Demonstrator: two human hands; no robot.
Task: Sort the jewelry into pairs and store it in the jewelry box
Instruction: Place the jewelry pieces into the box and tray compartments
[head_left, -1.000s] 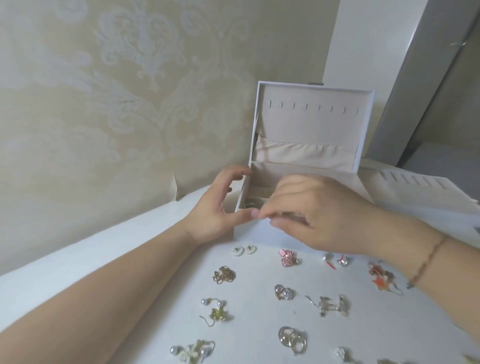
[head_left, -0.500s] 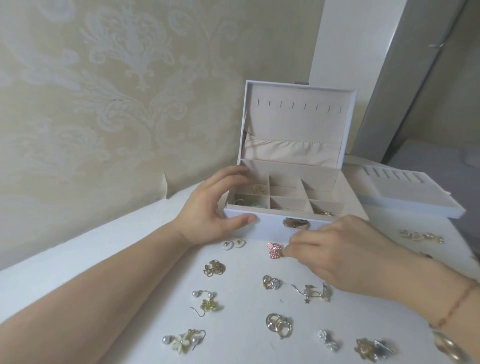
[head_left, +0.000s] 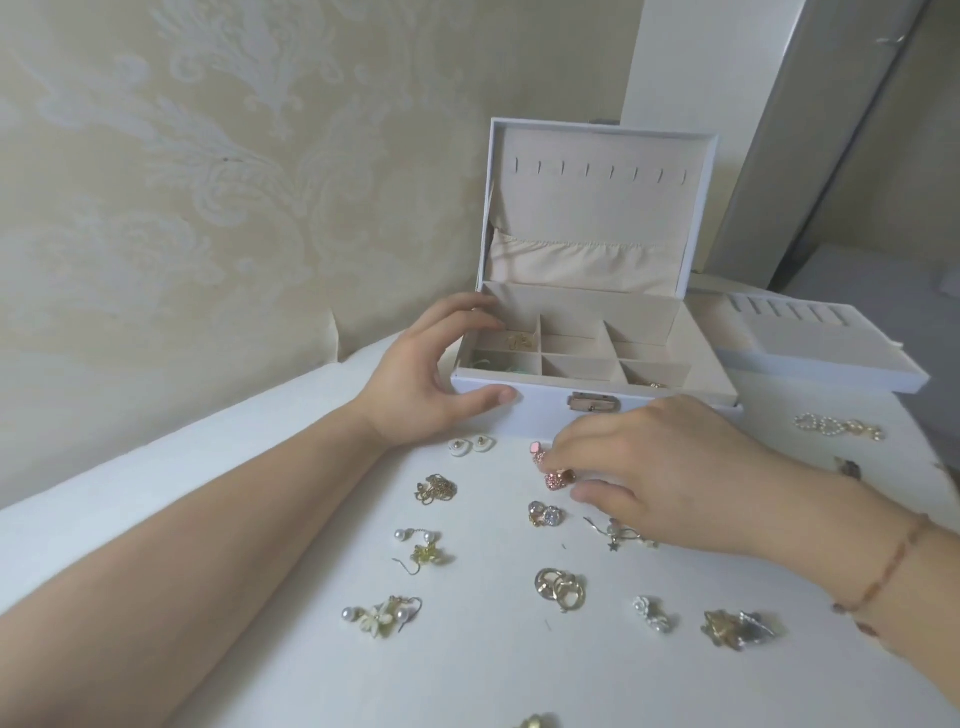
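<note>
The white jewelry box (head_left: 540, 410) stands open on the white table, its lid upright and its beige compartments holding a few small pieces. My left hand (head_left: 421, 374) holds the box's left front corner, thumb on the front wall and fingers over the rim. My right hand (head_left: 654, 467) is just in front of the box, fingertips pinching the pink sparkly earrings (head_left: 553, 475) that lie on the table. Several pairs lie spread before me: white round studs (head_left: 470, 446), a gold chain piece (head_left: 435, 488), crystal studs (head_left: 545, 514), gold hoops (head_left: 561, 587), and pearl flower earrings (head_left: 382, 616).
The box's removed tray (head_left: 810, 358) lies to the right of the box. A pearl and gold piece (head_left: 836, 426) lies at the right table edge. A patterned wall rises close behind on the left, a grey panel at the back right.
My right hand has come out of the box and down onto the table, where it now pinches the pink earrings. My left hand has stayed on the box corner.
</note>
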